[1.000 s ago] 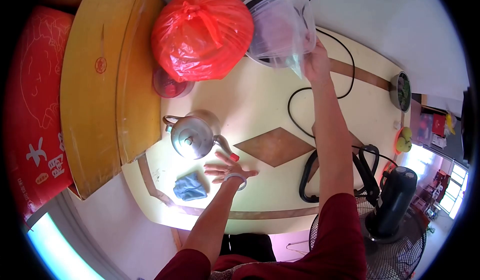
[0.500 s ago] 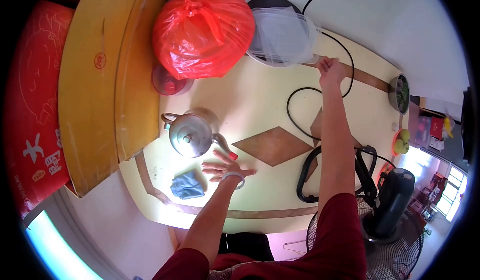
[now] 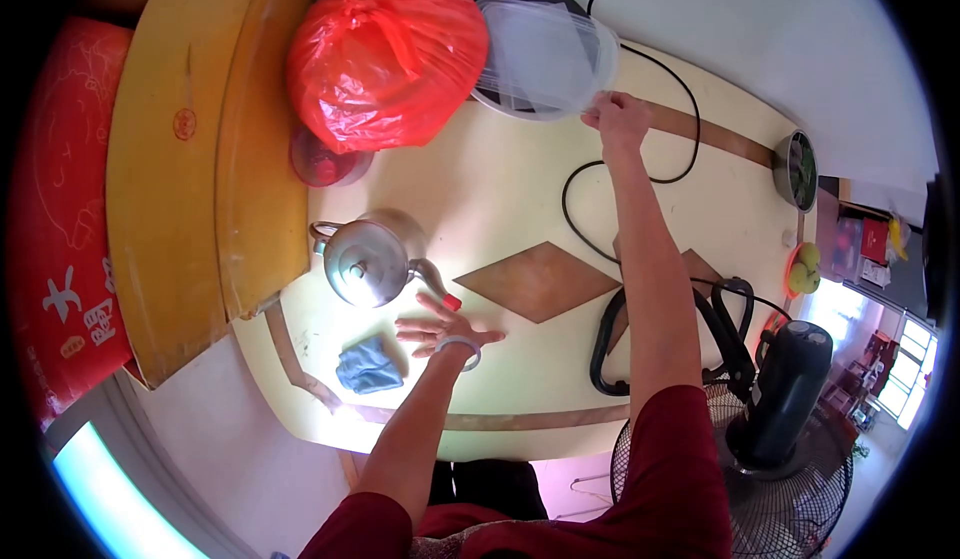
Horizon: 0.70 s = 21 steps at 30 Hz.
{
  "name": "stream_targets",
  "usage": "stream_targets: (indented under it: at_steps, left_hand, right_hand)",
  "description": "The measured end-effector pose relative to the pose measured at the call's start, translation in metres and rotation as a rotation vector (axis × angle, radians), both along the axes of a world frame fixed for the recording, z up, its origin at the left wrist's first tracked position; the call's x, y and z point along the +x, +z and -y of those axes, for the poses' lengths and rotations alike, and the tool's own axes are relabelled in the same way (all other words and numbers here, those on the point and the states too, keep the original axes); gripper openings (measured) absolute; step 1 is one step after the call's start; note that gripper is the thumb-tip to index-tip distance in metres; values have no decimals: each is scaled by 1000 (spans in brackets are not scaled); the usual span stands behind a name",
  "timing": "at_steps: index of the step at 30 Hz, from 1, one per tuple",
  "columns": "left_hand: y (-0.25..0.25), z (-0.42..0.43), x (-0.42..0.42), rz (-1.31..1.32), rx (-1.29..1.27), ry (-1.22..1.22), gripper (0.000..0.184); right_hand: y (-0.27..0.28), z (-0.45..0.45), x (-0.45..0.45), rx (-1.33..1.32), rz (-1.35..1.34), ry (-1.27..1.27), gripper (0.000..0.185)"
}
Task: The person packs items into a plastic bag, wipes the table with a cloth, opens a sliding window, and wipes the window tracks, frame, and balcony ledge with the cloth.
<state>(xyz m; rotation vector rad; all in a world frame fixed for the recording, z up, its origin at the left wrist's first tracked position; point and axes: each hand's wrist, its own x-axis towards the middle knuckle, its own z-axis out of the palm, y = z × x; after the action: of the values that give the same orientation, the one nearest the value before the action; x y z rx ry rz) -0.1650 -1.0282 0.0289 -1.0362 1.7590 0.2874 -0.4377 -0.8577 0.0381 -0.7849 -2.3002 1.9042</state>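
My left hand [image 3: 445, 334] rests on the cream table [image 3: 500, 379] with its fingers spread, holding nothing, between the spout of a metal teapot [image 3: 366, 262] and a folded blue cloth [image 3: 369, 366]. Further off, my right hand [image 3: 618, 119] has its fingers pinched at the near right edge of a clear plastic sheet or lid [image 3: 545, 54]. The clear plastic lies over a round, dark-centred appliance with a white rim [image 3: 515, 109]. Left of it sits a knotted red plastic bag [image 3: 390, 69].
Yellow boxes [image 3: 170, 179] and a red box [image 3: 70, 229] stand at the left. A red cup [image 3: 325, 162] is below the bag. A black cable [image 3: 565, 199], a fan [image 3: 790, 399], a metal bowl [image 3: 797, 171] and green fruit [image 3: 803, 269] are at the right.
The clear plastic, held up earlier, now lies flatter over the round appliance. My right hand moved right from it, then back left to its edge. My left hand stays spread on the table.
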Motion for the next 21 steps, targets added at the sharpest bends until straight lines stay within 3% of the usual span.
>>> stream_targets:
  at_steps: [6,9,11,16,21]
  left_hand:
    - [-2,-2,2,-42,-12,22,147]
    - [-20,0,11,-96,3,65,150]
    - [-20,2,17,-125,-4,101,150]
    - [-11,2,11,-103,0,90,149]
    - [-7,2,16,-146,-12,99,149]
  right_hand:
    - [-1,-8,8,-2,4,81,24]
    - [-19,-21,18,75,-39,-109,27]
    - [-39,-31,36,-39,1,-167,24]
    - [-54,11,107,-63,-152,-261,19]
    - [-53,72,171,-208,-44,-210,18]
